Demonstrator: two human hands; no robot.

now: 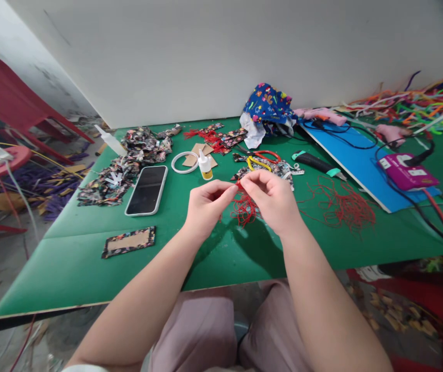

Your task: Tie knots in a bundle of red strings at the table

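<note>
Both my hands are raised over the green table point(90, 258) and pinch a bundle of red thread point(244, 209) between them. My left hand point(208, 206) grips one end with thumb and fingers closed. My right hand point(273, 199) pinches the top of the bundle, and the loose strands hang down below it. A second heap of red thread point(343, 206) lies on the table to the right of my hands.
A phone point(146, 189) lies face up at left beside patterned fabric scraps point(124, 165). A small glue bottle point(205, 165), white ring point(185, 161), scissors point(262, 157), a cutter point(316, 164), blue board point(361, 160), pink device point(407, 173) and patterned card point(129, 241) are around.
</note>
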